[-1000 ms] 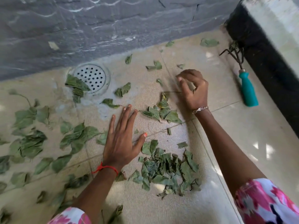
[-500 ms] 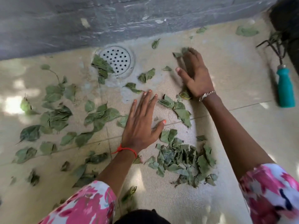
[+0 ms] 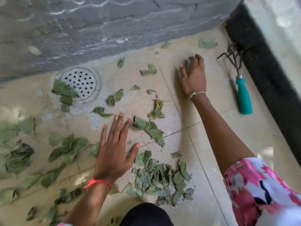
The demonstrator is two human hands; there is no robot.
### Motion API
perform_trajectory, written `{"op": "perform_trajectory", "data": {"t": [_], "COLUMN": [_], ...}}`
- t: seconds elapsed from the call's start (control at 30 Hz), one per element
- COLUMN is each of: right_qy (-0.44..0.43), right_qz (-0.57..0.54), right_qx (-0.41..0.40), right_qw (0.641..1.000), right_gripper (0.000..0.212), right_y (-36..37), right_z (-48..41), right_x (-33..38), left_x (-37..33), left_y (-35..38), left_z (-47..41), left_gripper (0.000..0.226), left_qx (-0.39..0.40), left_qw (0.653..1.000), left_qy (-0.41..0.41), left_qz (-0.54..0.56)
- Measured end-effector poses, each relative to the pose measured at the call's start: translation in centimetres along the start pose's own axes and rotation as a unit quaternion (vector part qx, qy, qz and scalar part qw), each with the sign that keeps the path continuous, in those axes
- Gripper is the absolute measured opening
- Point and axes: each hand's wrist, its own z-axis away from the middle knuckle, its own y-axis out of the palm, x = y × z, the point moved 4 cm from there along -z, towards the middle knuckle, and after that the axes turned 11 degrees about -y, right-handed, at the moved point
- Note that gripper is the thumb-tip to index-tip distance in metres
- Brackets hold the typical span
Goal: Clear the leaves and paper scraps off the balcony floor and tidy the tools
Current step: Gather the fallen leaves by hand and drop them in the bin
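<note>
Seen from above through the head camera, a person crouches over a beige tiled balcony floor that meets a grey stone wall. The left hand lies flat on the tiles, palm down, fingers straight and spread wide, holding nothing; a red thread circles its wrist. Just beside its thumb, nearer the person, sits a gathered pile of dry green leaves. A smaller clump of leaves lies touching or nearly touching the fingertips. The right hand reaches farther out toward the wall, palm down, fingers loosely bent with their tips at the floor; nothing shows in its grasp, though it is slightly blurred. A silver bracelet is on that wrist, and a pink floral sleeve covers the upper arm. More loose leaves are scattered across the tiles to the left, some overlapping the edge of a round perforated floor drain by the wall. To the right, a small hand rake with a teal handle lies on the floor along a black kerb, well apart from both hands.
</note>
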Motion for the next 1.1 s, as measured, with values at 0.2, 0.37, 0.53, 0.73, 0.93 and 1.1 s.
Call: {"op": "perform_trajectory", "data": {"t": [0.2,0.37,0.53,0.73,0.93,1.1], "right_qy": [0.058,0.096,0.013,-0.023,0.174,0.216], "right_qz": [0.058,0.090,0.107,0.162,0.359,0.369], "right_qx": [-0.016,0.041,0.026,-0.132,0.047,0.111], "right_qw": [0.997,0.990,0.994,0.978,0.916,0.897], "right_gripper": [0.056,0.066,0.046,0.032,0.046,0.047], "right_y": [-1.7,-1.1,-0.6,-4.3,-6.0,-4.7], "right_z": [-3.6,-5.5,-1.1,1.0,-7.3,-8.9], "right_x": [-2.7,-4.4,-0.6,1.7,-4.5,-5.6], "left_x": [-0.1,-0.2,-0.2,-0.2,-0.1,-0.2], "left_y": [0.0,0.0,0.0,-0.2,0.0,-0.1], "left_z": [-0.2,-0.3,-0.2,-0.4,-0.3,-0.4], "left_gripper": [0.072,0.071,0.074,0.077,0.078,0.077], "left_qx": [0.010,0.003,0.012,0.023,0.027,0.007], "left_qw": [0.999,0.999,0.999,0.999,0.999,0.999], "left_qy": [-0.005,-0.004,-0.003,-0.003,-0.010,0.001], "left_qz": [-0.036,-0.037,-0.038,-0.046,-0.035,-0.034]}}
